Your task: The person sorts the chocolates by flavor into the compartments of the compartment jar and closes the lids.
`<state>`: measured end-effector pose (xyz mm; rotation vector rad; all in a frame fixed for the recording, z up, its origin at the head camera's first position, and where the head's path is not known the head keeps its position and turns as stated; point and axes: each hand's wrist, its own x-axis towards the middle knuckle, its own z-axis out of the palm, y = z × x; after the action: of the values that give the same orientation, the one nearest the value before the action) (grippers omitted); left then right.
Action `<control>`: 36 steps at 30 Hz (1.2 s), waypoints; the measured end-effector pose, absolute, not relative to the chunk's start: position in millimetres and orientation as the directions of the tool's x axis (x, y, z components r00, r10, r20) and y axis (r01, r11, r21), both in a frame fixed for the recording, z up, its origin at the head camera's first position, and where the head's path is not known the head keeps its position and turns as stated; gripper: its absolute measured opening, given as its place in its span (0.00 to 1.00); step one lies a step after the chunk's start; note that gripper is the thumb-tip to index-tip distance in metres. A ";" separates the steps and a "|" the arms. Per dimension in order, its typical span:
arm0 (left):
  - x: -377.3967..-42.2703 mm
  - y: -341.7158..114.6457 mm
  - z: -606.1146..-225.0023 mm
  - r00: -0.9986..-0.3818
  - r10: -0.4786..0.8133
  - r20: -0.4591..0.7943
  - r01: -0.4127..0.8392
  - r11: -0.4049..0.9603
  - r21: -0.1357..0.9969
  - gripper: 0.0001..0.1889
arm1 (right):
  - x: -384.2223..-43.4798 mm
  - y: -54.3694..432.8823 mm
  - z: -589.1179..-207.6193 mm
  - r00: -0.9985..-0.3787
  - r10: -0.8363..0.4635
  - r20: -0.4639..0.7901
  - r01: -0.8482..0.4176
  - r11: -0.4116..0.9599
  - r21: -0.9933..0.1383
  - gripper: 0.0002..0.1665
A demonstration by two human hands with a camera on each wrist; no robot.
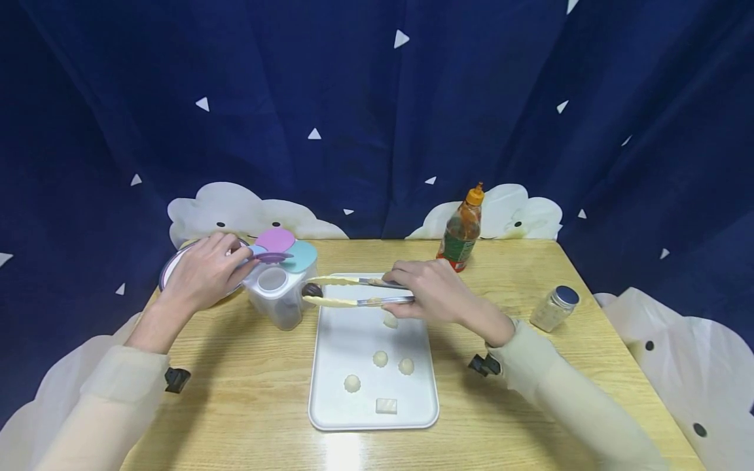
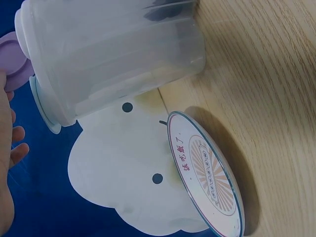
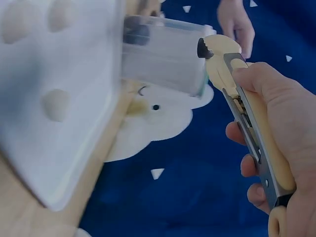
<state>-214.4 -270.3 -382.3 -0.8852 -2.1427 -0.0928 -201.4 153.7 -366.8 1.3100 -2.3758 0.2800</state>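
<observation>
My right hand (image 1: 432,291) grips a pair of tongs (image 3: 259,133) with cream tips and metal arms. A small dark brown piece (image 1: 312,291) sits between the tips, beside the round opening of a clear storage container (image 1: 285,311). At the container's top, my left hand (image 1: 215,271) pinches the raised purple lid (image 1: 273,257). Pink (image 1: 275,239) and teal (image 1: 302,256) lids lie beyond it. Some dark pieces (image 2: 168,10) show at the bottom inside the container. Under the tongs is a white tray (image 1: 330,418) bearing several pale round pieces (image 1: 380,358) and a pale rectangular block (image 1: 386,406).
Behind my left hand, a rimmed plate (image 2: 217,182) with a printed pattern stands tilted. A sauce bottle (image 1: 461,235) with an orange cap is at the back right. Nearer the table's right edge is a small jar (image 1: 554,309) with a dark blue lid.
</observation>
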 end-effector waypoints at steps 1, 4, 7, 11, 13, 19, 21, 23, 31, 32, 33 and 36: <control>-214.3 -270.5 -382.3 -0.436 0.563 0.703 0.621 0.753 -0.218 0.30 | -202.7 150.1 -363.5 -0.470 -0.759 0.450 -0.844 0.536 0.023 0.23; -214.2 -271.1 -382.4 -0.435 0.560 0.705 0.617 0.756 -0.219 0.30 | -206.4 138.1 -354.0 -0.464 -0.763 0.451 -0.847 0.531 0.027 0.24; -214.2 -271.5 -382.3 -0.433 0.558 0.708 0.614 0.757 -0.222 0.30 | -209.8 125.8 -346.2 -0.464 -0.765 0.447 -0.848 0.530 0.026 0.24; -214.3 -271.7 -381.9 -0.426 0.561 0.710 0.615 0.755 -0.227 0.30 | -214.7 112.1 -340.4 -0.452 -0.772 0.446 -0.853 0.521 0.036 0.24; -214.4 -271.8 -381.8 -0.423 0.562 0.711 0.617 0.753 -0.228 0.30 | -217.5 106.7 -339.4 -0.444 -0.779 0.442 -0.858 0.512 0.040 0.24; -215.0 -271.3 -382.1 -0.435 0.566 0.701 0.617 0.754 -0.225 0.31 | -224.0 97.3 -340.6 -0.452 -0.790 0.413 -0.860 0.509 0.032 0.24; -215.2 -271.1 -382.3 -0.439 0.567 0.697 0.616 0.755 -0.226 0.31 | -225.5 96.0 -341.7 -0.460 -0.789 0.407 -0.859 0.511 0.021 0.24; -215.3 -271.0 -382.5 -0.441 0.567 0.696 0.613 0.756 -0.228 0.32 | -226.8 94.9 -342.6 -0.464 -0.787 0.406 -0.859 0.512 0.011 0.24; -215.2 -271.2 -383.3 -0.431 0.566 0.703 0.617 0.754 -0.228 0.31 | -229.0 93.1 -344.4 -0.480 -0.787 0.387 -0.856 0.518 -0.009 0.24; -215.3 -271.2 -383.4 -0.430 0.565 0.704 0.618 0.753 -0.227 0.30 | -228.8 93.6 -344.4 -0.485 -0.787 0.383 -0.854 0.521 -0.010 0.24; -215.4 -271.3 -383.5 -0.428 0.565 0.705 0.619 0.752 -0.227 0.30 | -228.5 94.5 -344.5 -0.489 -0.785 0.380 -0.851 0.525 -0.010 0.24; -215.6 -271.5 -383.6 -0.425 0.565 0.707 0.623 0.750 -0.225 0.29 | -227.1 98.5 -344.7 -0.499 -0.780 0.377 -0.843 0.538 -0.004 0.25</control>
<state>-215.6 -271.5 -383.6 -0.8888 -2.1287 -0.0901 -227.1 98.5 -344.7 1.3415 -2.4490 0.2681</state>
